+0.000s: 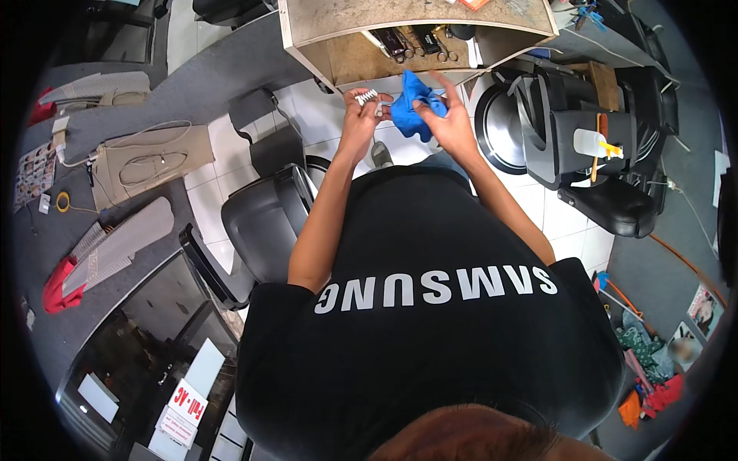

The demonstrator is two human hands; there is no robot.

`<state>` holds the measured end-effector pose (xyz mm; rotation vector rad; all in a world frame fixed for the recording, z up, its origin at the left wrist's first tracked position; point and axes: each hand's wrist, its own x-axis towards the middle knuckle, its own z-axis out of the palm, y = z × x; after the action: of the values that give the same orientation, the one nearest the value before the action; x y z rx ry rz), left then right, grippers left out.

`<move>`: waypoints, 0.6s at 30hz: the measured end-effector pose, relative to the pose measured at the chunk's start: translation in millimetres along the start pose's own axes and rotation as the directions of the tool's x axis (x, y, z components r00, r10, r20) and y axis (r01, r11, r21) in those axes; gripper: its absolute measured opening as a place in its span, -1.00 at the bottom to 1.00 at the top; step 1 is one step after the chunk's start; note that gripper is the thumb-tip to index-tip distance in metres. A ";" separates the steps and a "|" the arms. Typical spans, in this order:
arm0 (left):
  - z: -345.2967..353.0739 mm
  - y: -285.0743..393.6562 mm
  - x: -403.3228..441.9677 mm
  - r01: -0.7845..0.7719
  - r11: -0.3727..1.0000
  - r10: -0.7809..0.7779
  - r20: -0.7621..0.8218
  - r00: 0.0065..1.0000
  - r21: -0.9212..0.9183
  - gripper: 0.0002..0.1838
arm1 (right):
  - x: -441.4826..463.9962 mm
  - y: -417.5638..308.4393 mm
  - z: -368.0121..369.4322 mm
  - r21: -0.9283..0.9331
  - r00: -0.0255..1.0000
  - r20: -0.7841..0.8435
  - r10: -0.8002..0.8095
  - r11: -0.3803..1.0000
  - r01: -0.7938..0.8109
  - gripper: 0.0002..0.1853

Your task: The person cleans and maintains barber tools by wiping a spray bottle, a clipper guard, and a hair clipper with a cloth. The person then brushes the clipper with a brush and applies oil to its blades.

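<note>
My left hand (356, 127) is closed around a small white piece with a row of teeth (366, 97), whose exact kind I cannot make out. The tips of its fingers come close to a crumpled blue cloth (407, 115). That cloth hangs in my right hand (453, 127), pinched by the thumb and partly hiding the other fingers; one finger is raised behind it. Both hands are held out in front of my body, just short of an open wooden cabinet (346, 67).
Inside the cabinet lie black hair clippers (390, 44) and several scissors (447, 56). A black salon chair (265, 211) stands at left, another (615, 203) at right beside a round metal base (500, 131). A bottle (589, 143) rests on the right chair.
</note>
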<state>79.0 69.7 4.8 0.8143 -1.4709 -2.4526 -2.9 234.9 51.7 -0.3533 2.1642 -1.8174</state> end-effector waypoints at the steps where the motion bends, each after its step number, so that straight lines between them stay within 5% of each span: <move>1: 3.9 0.7 -4.1 -0.005 1.000 0.005 -0.010 1.000 -0.010 -0.66 | 2.5 -4.4 -3.6 -0.176 0.988 0.151 0.019 0.984 0.008 -0.51; 4: 14.1 -3.1 -8.0 0.042 0.995 -0.048 -0.064 0.997 -0.092 -0.60 | 1.6 -16.6 7.4 -0.506 0.966 0.259 0.009 0.853 0.128 -0.54; 10: 10.7 -7.7 -14.4 0.159 0.920 -0.182 -0.033 0.983 -0.359 -0.28 | -11.8 -15.6 30.8 -0.483 0.896 0.402 -0.186 0.789 0.380 -0.63; 13: 16.1 0.2 -23.1 0.164 0.939 -0.203 -0.099 0.974 -0.303 -0.21 | -14.3 -9.9 27.3 -0.404 0.822 0.485 -0.298 0.757 0.513 -0.66; 18: 27.0 -8.3 -24.8 0.136 0.949 -0.190 -0.170 0.967 -0.285 -0.22 | -13.5 -17.5 20.7 -0.605 0.888 0.412 -0.206 0.667 0.436 -0.71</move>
<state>86.5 104.6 16.6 1.1182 -1.0068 -2.5274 17.4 217.9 66.5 -1.1789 2.5649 -0.8872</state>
